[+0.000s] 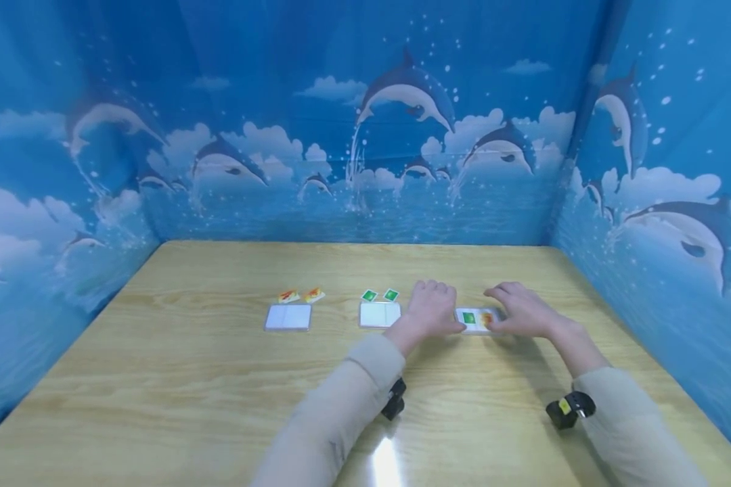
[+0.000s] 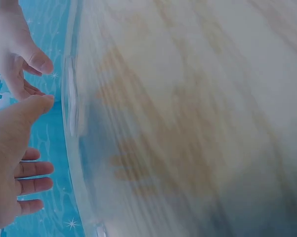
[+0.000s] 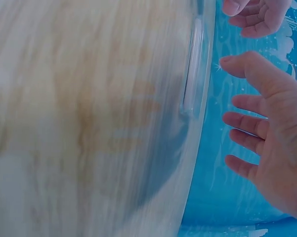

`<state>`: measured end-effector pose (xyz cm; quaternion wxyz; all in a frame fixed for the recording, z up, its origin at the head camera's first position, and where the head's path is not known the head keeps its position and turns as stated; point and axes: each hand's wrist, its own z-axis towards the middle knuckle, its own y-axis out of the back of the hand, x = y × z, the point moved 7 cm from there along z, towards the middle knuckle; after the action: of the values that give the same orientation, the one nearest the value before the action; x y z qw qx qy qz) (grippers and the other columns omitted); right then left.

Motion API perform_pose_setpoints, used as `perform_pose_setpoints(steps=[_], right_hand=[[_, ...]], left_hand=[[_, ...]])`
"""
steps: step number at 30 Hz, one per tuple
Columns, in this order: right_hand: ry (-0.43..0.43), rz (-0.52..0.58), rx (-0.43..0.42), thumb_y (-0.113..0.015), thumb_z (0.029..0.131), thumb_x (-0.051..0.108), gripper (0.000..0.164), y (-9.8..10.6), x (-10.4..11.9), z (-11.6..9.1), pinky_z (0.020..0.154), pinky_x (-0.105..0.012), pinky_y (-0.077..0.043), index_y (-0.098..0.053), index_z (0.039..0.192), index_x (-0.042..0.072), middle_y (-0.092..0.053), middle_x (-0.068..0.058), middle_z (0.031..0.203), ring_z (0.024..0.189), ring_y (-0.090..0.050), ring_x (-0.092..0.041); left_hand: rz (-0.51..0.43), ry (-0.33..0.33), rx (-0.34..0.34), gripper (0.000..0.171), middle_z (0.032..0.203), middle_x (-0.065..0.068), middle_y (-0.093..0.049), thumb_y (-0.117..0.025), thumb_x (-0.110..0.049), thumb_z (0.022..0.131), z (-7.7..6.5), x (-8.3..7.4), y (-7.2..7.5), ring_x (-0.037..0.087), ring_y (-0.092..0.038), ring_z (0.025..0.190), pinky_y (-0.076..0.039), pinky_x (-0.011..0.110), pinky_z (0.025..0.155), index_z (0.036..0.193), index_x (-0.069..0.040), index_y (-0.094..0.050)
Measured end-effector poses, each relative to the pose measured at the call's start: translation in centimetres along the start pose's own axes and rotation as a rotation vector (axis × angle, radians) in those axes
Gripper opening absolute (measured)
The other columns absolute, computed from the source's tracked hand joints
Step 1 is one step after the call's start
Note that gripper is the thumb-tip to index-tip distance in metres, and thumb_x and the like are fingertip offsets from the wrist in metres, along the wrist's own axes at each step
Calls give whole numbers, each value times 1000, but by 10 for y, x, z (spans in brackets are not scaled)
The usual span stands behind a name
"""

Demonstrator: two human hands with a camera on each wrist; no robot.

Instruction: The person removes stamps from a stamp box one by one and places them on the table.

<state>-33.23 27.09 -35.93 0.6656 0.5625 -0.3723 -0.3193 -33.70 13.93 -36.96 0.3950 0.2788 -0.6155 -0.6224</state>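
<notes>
At the right of the head view, a flat clear-edged case lies on the table with a green picture piece on its left half and an orange one on its right. My left hand hovers by the case's left end, my right hand by its right end. Both wrist views show the fingers apart and loosely extended, holding nothing. The case is seen edge-on there, beyond the left hand and the right hand, with a gap between. In the head view, the hands partly cover its ends.
A white two-part case lies at the left, with two orange picture pieces behind it. Another white case lies mid-table, two green pieces behind it. Blue dolphin-print curtains border the wooden table.
</notes>
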Motion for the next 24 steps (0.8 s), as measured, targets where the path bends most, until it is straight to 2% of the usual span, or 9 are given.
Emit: perform_pose_setpoints(steps=[9, 16, 24], right_hand=[[-8, 4, 21, -71, 74, 30, 64, -6, -9, -2, 89, -57, -37, -52, 122, -6, -52, -25, 118, 108, -46, -42], [-8, 17, 43, -74, 71, 37, 69, -10, -7, -2, 86, -54, -41, -53, 122, -5, -54, -22, 115, 103, -50, -38], [-11, 10, 108, -74, 69, 31, 67, -16, -4, 3, 86, -53, -41, -54, 122, -3, -52, -22, 117, 104, -49, -38]], left_hand=[[31, 17, 24, 67, 101, -3, -54, -50, -71, 78, 5, -12, -3, 12, -46, 90, -37, 27, 80, 117, -16, -51], [-18, 48, 52, 68, 96, -4, -51, -52, -71, 76, 9, -15, -10, 11, -43, 86, -36, 28, 82, 116, -16, -52], [-54, 52, 94, 65, 99, -3, -52, -52, -69, 78, 9, -20, -18, 13, -44, 93, -34, 30, 88, 114, -16, -53]])
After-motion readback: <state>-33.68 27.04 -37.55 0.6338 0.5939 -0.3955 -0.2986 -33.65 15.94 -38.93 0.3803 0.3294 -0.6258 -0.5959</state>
